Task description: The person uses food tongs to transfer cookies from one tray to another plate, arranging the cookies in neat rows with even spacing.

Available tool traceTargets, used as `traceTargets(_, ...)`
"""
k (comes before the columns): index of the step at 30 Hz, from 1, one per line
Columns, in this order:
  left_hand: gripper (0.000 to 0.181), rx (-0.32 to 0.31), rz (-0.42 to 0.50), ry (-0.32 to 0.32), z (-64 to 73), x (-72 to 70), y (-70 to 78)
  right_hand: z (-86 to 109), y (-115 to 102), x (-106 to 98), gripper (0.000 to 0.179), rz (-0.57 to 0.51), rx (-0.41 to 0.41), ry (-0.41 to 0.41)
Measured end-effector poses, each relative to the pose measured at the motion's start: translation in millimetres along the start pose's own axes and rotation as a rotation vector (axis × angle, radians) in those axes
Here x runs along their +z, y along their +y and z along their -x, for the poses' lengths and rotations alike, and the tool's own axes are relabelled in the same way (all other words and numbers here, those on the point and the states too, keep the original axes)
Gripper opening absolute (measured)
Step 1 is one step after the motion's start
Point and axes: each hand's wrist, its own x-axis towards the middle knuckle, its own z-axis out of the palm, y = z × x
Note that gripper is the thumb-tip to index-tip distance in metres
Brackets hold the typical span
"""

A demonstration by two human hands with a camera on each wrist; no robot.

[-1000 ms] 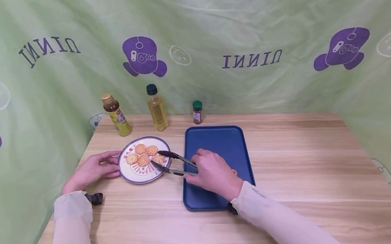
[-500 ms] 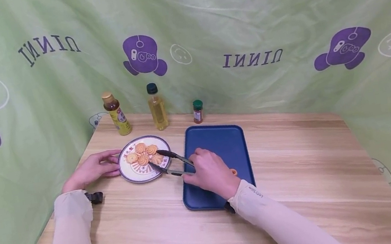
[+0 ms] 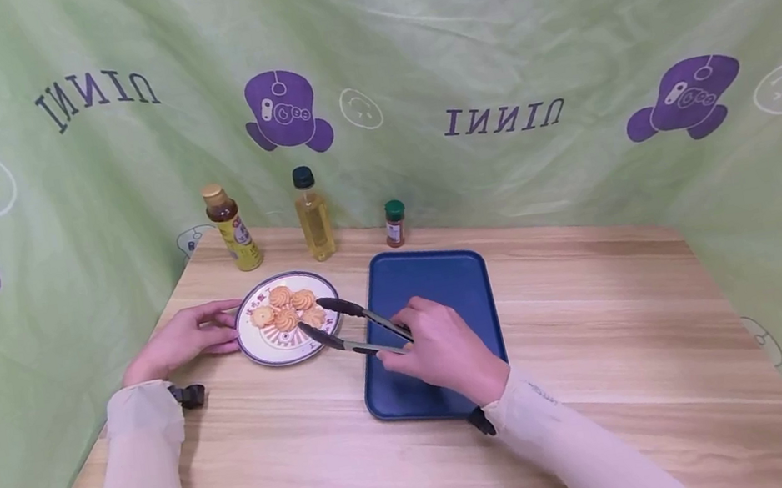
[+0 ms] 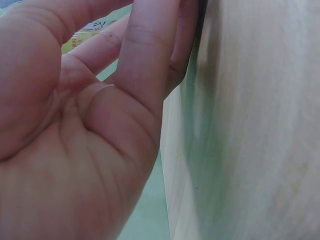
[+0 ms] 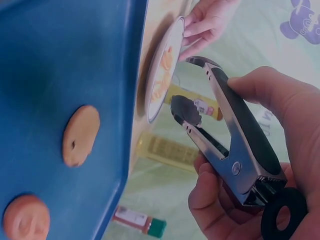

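In the head view my left hand [image 3: 185, 340] holds the left rim of a white plate [image 3: 266, 352] with its fingertips. Several swirl cookies [image 3: 284, 320] lie on the plate. Metal kitchen tongs [image 3: 369, 348] with dark tips are in my right hand [image 3: 440, 348], above the blue tray [image 3: 429, 272]. The tips are spread apart over the plate's right side, near the rightmost cookie [image 3: 313, 317]; the right wrist view has nothing between the tips. There, a flat brown cookie [image 5: 81, 136] and a rounder one [image 5: 27, 218] lie on the tray. My left fingertips are partly hidden in the left wrist view.
Behind the plate stand a yellow-labelled bottle [image 3: 235, 232] and an oil bottle [image 3: 315, 220]. A small green-capped jar [image 3: 395, 225] is behind the tray. Wooden tabletop [image 3: 599, 314] stretches to the right; a green curtain [image 3: 480, 28] hangs around the table.
My right hand has shifted slightly right, and the tongs' arms are spread a little wider. An orange thing beside that hand is now hidden. The left hand and plate stay in place.
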Motion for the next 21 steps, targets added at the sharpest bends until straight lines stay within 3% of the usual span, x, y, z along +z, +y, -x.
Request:
traceTargets(9, 0.070, 0.003, 0.009, 0.001, 1.6, -0.1, -1.0, 41.5, 24.2, -14.2, 0.041, 0.045, -0.012, 0.089)
traceTargets(16, 0.070, 0.009, -0.002, 0.004, 2.5, -1.4, -1.1, 72.3, 41.7, -19.6, 0.028, 0.107, -0.002, 0.123)
traceTargets(21, 0.070, 0.007, 0.029, -0.007, 0.6, 0.3, -1.2, 94.2, 47.7, -23.4, 0.037, 0.167, 0.000, 0.144)
